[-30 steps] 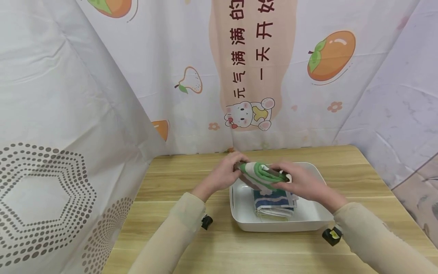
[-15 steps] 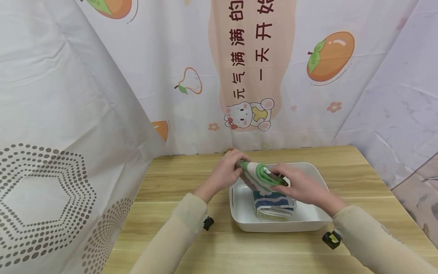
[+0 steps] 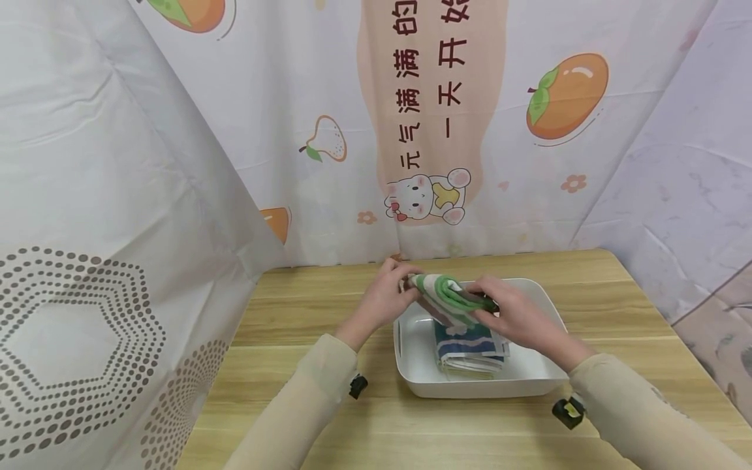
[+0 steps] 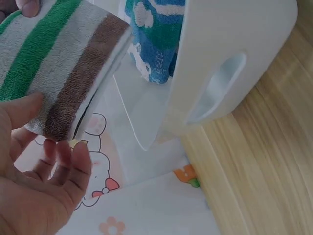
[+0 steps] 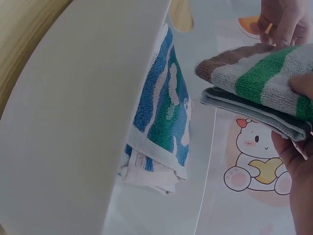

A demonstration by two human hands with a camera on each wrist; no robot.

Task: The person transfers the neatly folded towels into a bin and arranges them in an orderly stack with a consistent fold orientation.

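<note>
A folded towel [image 3: 443,297] with green, grey-white and brown stripes is held up over the white bin. My left hand [image 3: 389,294] pinches its left end; in the left wrist view the thumb lies on the striped face and the other fingers are beneath. My right hand [image 3: 514,313] grips the right end, thumb on top in the right wrist view, where the folded layers [image 5: 259,112] gape slightly. Below, a folded blue, green and white towel [image 3: 470,349] lies inside the white bin [image 3: 487,390], apart from the held one.
The bin stands on a wood-grain table [image 3: 329,418] and has a handle slot [image 4: 217,88] in its end wall. A printed curtain [image 3: 329,196] hangs behind the table, and a dotted white curtain [image 3: 117,261] hangs at the left.
Both hands keep hold of the striped towel over the bin, with only slight shifts in its tilt. The blue towel and the bin stay where they were.
</note>
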